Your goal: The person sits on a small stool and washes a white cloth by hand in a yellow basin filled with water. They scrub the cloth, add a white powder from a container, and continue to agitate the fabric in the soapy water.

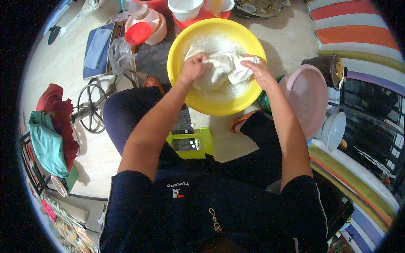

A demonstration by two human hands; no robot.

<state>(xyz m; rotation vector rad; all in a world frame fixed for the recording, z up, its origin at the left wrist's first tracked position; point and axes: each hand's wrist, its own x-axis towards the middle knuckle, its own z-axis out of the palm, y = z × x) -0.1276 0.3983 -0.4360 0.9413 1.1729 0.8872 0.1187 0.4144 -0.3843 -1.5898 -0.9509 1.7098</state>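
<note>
A wide yellow basin stands in front of me with suds and cloudy water in it. Over the water a wet white cloth is stretched between my hands, its lower part lying in the suds. My left hand grips the cloth at its left end, fingers curled into the fabric. On the other side my right hand holds the bunched right end, thumb on top and wet foam on the skin. The fingertips of both hands are partly hidden by the cloth.
A pink tub leans at the right, near a pale bowl and a dark pot. Red and white containers stand behind the basin. A green stool sits between my legs. Left are a spoked wheel and draped cloths.
</note>
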